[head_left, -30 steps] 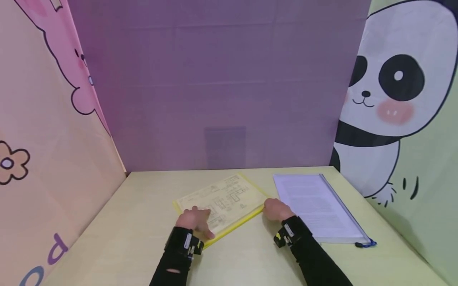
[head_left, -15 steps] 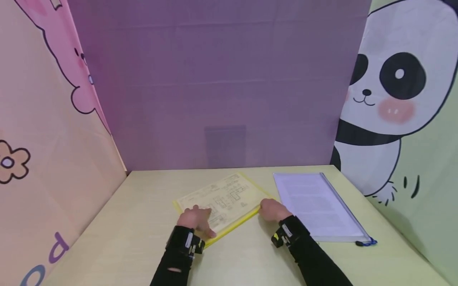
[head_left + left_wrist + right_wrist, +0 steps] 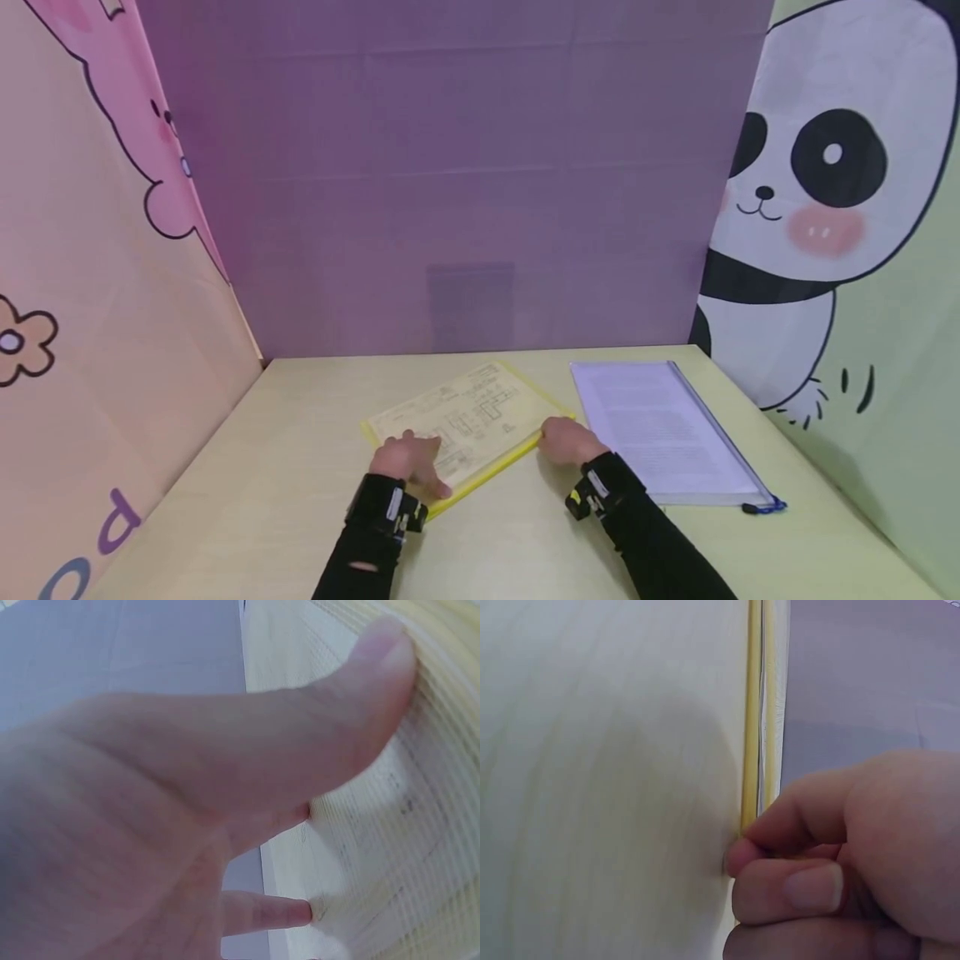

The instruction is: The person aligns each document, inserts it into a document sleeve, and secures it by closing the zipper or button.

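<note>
A yellow-edged document pouch point(image 3: 465, 417) with a fine grid texture lies slanted on the table, a printed sheet showing through it. The left hand point(image 3: 407, 461) rests on its near left part, thumb and fingertips spread and pressing on the surface; the left wrist view shows the thumb point(image 3: 375, 682) near the yellow border. At the near right edge, the right hand point(image 3: 567, 442) pinches the border. Close up in the right wrist view, curled fingers point(image 3: 780, 900) grip the pouch's yellow edge point(image 3: 750, 750), where sheets show between two yellow strips. What sits inside the pinch is hidden.
To the right on the table point(image 3: 225, 500) lies a whitish document pouch point(image 3: 660, 433) with text inside, a grey strip on its right side and a dark blue cord point(image 3: 768, 506) at the near corner. A purple panel point(image 3: 480, 167) stands behind the table.
The right hand has slid a little left along the pouch's near edge, and more of the right corner shows. The left hand stays in place.
</note>
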Demonstrator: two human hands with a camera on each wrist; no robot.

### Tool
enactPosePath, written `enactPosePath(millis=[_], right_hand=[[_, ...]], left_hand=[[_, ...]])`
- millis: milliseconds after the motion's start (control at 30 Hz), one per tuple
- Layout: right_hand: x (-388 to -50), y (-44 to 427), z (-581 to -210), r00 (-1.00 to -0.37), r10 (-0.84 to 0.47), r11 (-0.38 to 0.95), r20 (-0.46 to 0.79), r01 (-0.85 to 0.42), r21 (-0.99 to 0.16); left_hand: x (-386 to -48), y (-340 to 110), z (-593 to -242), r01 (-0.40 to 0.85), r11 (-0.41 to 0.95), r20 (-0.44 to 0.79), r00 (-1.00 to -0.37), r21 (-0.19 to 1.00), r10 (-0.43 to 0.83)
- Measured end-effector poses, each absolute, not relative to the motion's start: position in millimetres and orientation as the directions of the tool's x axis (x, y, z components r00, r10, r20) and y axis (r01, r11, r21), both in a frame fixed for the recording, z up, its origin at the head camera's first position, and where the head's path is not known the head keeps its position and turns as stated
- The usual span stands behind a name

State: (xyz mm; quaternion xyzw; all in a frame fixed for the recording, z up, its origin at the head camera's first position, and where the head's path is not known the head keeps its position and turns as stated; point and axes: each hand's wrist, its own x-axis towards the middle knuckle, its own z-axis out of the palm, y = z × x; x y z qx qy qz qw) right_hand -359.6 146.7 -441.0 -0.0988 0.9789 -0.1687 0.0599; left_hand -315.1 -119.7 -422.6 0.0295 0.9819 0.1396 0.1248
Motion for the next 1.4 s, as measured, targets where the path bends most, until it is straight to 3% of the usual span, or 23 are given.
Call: enactPosePath(millis=[533, 1400], right_hand=[[-357, 141, -441, -0.973, -0.223, 0.943, -0.059, -0.200, -0.267], [-352, 130, -441, -0.971, -0.223, 0.938, -0.085, -0.190, -0.289]], left_hand=[[-314, -111, -421, 0.064, 0.981, -0.222, -0.969, 0.182, 0.105], [-308, -106, -417, 0.058, 0.980, -0.202, -0.975, 0.188, 0.097]])
